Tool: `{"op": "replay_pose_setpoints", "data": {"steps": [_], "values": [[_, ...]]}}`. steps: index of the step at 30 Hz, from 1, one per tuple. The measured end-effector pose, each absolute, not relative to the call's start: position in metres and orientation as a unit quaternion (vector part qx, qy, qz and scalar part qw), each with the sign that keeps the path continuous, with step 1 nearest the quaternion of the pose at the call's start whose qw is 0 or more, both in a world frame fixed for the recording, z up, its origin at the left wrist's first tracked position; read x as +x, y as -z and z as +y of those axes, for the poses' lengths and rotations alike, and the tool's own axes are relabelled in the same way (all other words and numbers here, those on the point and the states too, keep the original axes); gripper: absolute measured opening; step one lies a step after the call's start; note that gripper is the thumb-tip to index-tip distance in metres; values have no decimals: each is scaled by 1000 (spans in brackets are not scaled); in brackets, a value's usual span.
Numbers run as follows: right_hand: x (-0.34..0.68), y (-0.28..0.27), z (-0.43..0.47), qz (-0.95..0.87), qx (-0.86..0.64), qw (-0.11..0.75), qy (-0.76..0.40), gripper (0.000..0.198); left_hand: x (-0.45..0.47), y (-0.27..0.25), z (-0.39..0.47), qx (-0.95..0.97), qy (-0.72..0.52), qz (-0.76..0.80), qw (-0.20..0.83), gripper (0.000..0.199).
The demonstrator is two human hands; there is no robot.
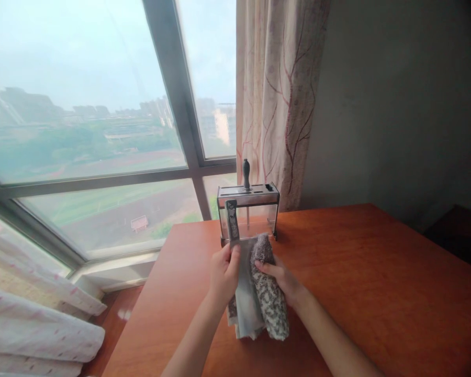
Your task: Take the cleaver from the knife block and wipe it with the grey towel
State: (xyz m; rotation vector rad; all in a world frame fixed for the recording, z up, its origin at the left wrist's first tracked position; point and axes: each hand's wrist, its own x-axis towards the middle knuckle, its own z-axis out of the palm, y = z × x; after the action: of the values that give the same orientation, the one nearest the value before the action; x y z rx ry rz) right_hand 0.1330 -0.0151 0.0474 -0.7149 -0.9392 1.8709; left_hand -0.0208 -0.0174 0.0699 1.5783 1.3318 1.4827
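My left hand (pixel 224 269) is closed round the lower end of a narrow dark strip with pale markings (pixel 232 219), which points away from me. My right hand (pixel 284 280) grips a fuzzy grey-and-white patterned cloth (pixel 272 309), thumb on top, bunched into a thick roll. Between the hands lies a smooth, flat grey piece (pixel 249 309); whether it is the cloth's other side or a separate thing, I cannot tell. More fuzzy pattern shows at its left edge. Just beyond stands a clear-sided holder (pixel 259 196) with a slotted metal top and an upright dark handle (pixel 246 174).
The hands are over a reddish-brown wooden table (pixel 357 272). Large windows (pixel 102 131) slope along the left, with a patterned curtain (pixel 278 94) behind the table. Another pale curtain (pixel 35 330) hangs at the lower left. A dark wall (pixel 392 104) fills the right.
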Motion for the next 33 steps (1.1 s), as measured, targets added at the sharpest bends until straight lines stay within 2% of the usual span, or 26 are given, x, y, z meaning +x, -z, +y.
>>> {"op": "replay_pose_setpoints", "data": {"steps": [7, 14, 22, 26, 33], "values": [[139, -55, -8, -337, -309, 525, -718, 29, -16, -67, -19, 708, -433, 497, 255, 30], [129, -52, -12, -335, -301, 553, -700, 33, -19, -63, -16, 702, -458, 482, 255, 32], [113, -54, -22, -353, -282, 488, -746, 41, -29, -67, -13, 565, -571, 509, 311, 35], [112, -52, -25, -373, -311, 443, -754, 45, -36, -72, -12, 516, -615, 513, 304, 34], [121, -50, -26, -397, -284, 376, -788, 31, -45, -74, -6, 448, -665, 506, 317, 34]]}}
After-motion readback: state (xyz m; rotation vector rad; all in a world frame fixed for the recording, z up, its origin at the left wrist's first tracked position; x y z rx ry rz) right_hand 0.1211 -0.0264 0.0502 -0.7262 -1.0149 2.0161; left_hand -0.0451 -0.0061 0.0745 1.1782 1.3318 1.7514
